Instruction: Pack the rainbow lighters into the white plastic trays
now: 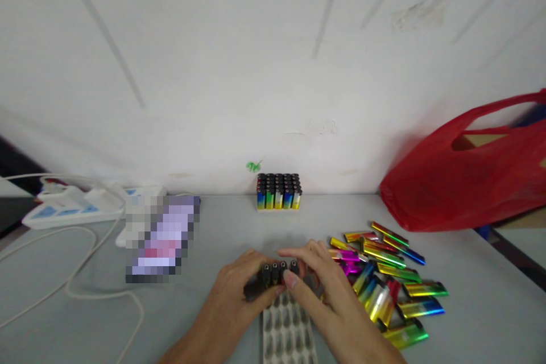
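Note:
Several lighters with black tops stand upright in a row between my two hands. My left hand is closed round them from the left. From the right, my right hand has its thumb and fingers on the right end of the row. Below them lies a pale tray with rows of oval slots; its far end is hidden under my hands. Shiny coloured lighters are heaped loosely beside my right hand. A block of upright lighters in rows stands near the wall.
A phone with a lit, blurred screen lies at the left. Behind it is a white power strip with looping cables. A red bag stands at the right against the white wall.

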Motion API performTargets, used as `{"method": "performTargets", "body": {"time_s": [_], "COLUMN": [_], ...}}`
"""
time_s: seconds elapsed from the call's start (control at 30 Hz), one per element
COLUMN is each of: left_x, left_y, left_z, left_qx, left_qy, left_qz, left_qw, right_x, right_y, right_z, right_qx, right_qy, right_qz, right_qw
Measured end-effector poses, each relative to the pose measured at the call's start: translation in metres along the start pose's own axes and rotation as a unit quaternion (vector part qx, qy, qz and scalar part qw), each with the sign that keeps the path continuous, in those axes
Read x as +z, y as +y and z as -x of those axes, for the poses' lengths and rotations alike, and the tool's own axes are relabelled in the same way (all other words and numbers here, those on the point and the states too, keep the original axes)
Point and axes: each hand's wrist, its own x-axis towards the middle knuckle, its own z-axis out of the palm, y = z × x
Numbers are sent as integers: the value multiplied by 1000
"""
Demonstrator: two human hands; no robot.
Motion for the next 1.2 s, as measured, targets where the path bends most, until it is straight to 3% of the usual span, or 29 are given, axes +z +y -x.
{"method": "performTargets", "body": {"time_s": [0.1, 0.2, 0.37, 0.47, 0.57, 1.03, 1.2], "left_x": [0, 0, 1, 1, 1, 1, 1], "left_y": [0, 0, -1, 0, 1, 2, 1], "left_z": [0, 0, 2, 2, 2, 0, 0], "left_qx": [-4, -6, -22, -28, -29, -23, -13], "left_qy": [-3, -7, -5, -6, -6, -4, -1], "left_qz": [-6, -15, -20, -25, -23, -19, -18], "left_qw": [1000, 1000, 1000, 999, 999, 1000, 1000], "right_x": [-1, -7, -18, -22, -23, -12, -14], "right_y": [5, 11, 16, 22, 32, 37, 28], "right_z": [1, -2, -11, -12, -11, -18, -20], "right_qx": [-13, -42, -54, -35, -17, -14, -56], "right_qy": [30, 108, 211, 219, 204, 156, 221], "right_qz": [27, 139, 356, 465, 512, 494, 327], "right_qw": [999, 984, 909, 857, 834, 856, 917]}}
